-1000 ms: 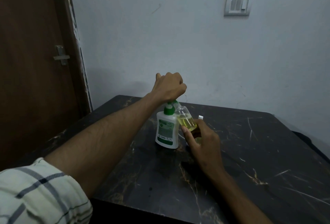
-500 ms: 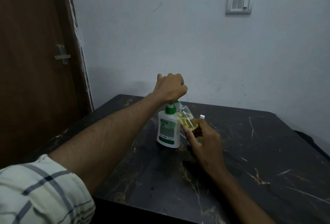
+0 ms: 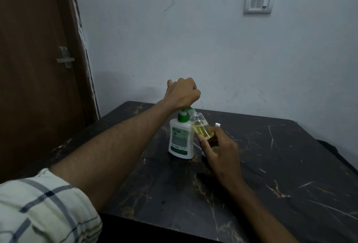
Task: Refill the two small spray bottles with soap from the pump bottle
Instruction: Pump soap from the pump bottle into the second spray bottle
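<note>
A white pump bottle (image 3: 180,140) with a green pump head stands upright on the dark marble table (image 3: 271,165). My left hand (image 3: 183,93), curled into a fist, presses down on the pump head. My right hand (image 3: 218,150) grips a small clear spray bottle (image 3: 201,127), tilted with its open mouth under the green nozzle. Yellow soap fills its lower half. A second small bottle's white top (image 3: 217,124) shows just behind my right hand; the remainder is hidden.
A pale wall with a switch plate (image 3: 259,1) stands behind the table. A brown door with a metal latch (image 3: 65,59) is at the left. The table's front edge lies near my forearms.
Both hands and bottles keep almost the same pose. My left fist stays on the pump head, and the tilted small bottle stays at the nozzle.
</note>
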A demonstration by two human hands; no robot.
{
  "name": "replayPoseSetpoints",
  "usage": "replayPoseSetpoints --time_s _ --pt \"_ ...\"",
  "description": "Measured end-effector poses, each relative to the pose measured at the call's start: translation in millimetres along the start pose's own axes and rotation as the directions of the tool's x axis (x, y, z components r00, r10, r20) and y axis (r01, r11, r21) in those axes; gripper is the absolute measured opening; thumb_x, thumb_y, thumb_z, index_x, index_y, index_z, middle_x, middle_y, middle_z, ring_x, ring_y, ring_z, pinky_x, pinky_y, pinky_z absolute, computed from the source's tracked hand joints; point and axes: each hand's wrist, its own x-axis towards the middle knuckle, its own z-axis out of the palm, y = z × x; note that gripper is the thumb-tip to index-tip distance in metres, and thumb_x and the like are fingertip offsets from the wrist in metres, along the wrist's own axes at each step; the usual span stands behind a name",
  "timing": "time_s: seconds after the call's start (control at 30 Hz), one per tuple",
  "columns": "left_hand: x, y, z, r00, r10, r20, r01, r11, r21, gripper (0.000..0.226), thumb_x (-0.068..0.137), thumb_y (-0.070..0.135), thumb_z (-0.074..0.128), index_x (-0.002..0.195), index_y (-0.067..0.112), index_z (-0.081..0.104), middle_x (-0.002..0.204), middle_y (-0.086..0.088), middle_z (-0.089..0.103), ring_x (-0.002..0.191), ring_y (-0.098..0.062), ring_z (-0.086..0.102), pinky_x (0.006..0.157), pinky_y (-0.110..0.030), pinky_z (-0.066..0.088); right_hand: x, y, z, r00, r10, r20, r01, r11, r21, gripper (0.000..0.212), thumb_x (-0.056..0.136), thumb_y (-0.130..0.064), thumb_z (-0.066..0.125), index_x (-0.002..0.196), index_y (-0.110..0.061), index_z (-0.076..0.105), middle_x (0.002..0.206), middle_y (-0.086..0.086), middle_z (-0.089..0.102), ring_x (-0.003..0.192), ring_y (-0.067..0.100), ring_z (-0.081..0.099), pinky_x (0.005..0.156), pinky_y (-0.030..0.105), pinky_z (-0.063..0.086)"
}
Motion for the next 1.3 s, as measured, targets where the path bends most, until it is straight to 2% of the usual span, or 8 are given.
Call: replayPoseSetpoints --time_s 0.2,0.4,0.63,0.77,0.87,1.03,1.17,1.3 --pt "-0.1 3.6 -2.5 0.999 0.037 -0.007 -0.037 0.999 0.031 0.028 0.081 0.02 0.052 0.06 0.02 0.034 0.063 -0.002 0.044 0.063 -0.024 0.038 0.084 -0.045 0.033 0.0 0.0 -1.2 1.0 -0.002 -0.004 0.002 1.0 0.01 0.014 0.098 -0.045 0.064 0.105 -0.034 0.059 0.091 -0.025 0.062 0.089 0.001 0.066 0.069 0.023 0.056" --pt "1.3 -1.0 2.5 1.0 0.021 -0.001 -0.021 0.999 0.035 0.027 0.082 0.018 0.053 0.061 0.018 0.036 0.064 -0.001 0.048 0.063 -0.023 0.04 0.091 -0.048 0.036 1.2 -0.1 0.3 1.0 0.009 -0.004 -0.009 1.0 -0.003 0.019 0.098 -0.048 0.062 0.108 -0.031 0.061 0.091 -0.023 0.063 0.088 -0.001 0.066 0.07 0.02 0.056" --pt "3.2 -1.9 2.3 0.999 0.032 -0.005 -0.031 0.999 0.038 0.024 0.08 0.02 0.053 0.061 0.018 0.039 0.067 -0.003 0.054 0.064 -0.023 0.043 0.09 -0.047 0.035 0.5 -0.7 0.8 1.0 0.015 -0.001 -0.015 1.0 -0.003 0.019 0.099 -0.046 0.063 0.108 -0.029 0.062 0.094 -0.018 0.066 0.086 -0.002 0.066 0.069 0.017 0.055" --pt "2.3 -0.5 1.7 0.998 0.057 -0.006 -0.057 0.997 0.05 0.024 0.079 0.022 0.051 0.06 0.019 0.036 0.07 -0.003 0.058 0.065 -0.023 0.044 0.092 -0.048 0.036 0.9 -2.8 0.0 1.0 0.018 0.004 -0.018 1.0 0.012 0.014 0.098 -0.043 0.066 0.107 -0.033 0.06 0.093 -0.022 0.064 0.088 -0.002 0.066 0.069 0.014 0.054" --pt "5.1 -0.4 1.9 0.998 0.045 -0.038 -0.043 0.999 0.033 0.029 0.084 0.019 0.054 0.06 0.018 0.038 0.065 -0.002 0.053 0.063 -0.023 0.043 0.09 -0.046 0.035 0.1 -1.4 -0.4 1.0 0.017 0.002 -0.017 1.0 0.0 0.014 0.099 -0.044 0.065 0.107 -0.035 0.058 0.093 -0.024 0.062 0.088 -0.004 0.065 0.069 0.012 0.053" --pt "2.8 -3.0 5.3 1.0 0.021 0.015 -0.022 0.999 0.04 0.018 0.078 0.025 0.049 0.062 0.018 0.048 0.085 -0.007 0.076 0.078 -0.033 0.066 0.093 -0.049 0.036 0.9 -2.0 -0.4 1.0 0.009 -0.007 -0.009 1.0 -0.007 0.014 0.099 -0.043 0.065 0.107 -0.034 0.059 0.091 -0.025 0.062 0.086 -0.004 0.065 0.069 0.016 0.054" --pt "6.7 -1.0 4.2 0.999 0.038 0.009 -0.039 0.999 0.036 0.016 0.075 0.028 0.047 0.063 0.018 0.044 0.077 -0.003 0.064 0.068 -0.025 0.05 0.086 -0.045 0.03 -0.2 -1.6 -1.6 1.0 0.011 -0.005 -0.011 1.0 0.006 0.013 0.099 -0.044 0.065 0.105 -0.035 0.058 0.092 -0.023 0.063 0.087 -0.003 0.065 0.069 0.015 0.054" --pt "6.5 -5.6 8.9 0.999 0.042 0.029 -0.043 0.998 0.054 0.014 0.074 0.027 0.048 0.064 0.017 0.049 0.077 -0.003 0.064 0.071 -0.026 0.054 0.085 -0.045 0.03 0.3 -1.0 -0.9 1.0 0.017 0.006 -0.017 1.0 0.008 0.016 0.099 -0.044 0.065 0.107 -0.031 0.061 0.094 -0.021 0.064 0.088 -0.003 0.065 0.07 0.014 0.054"
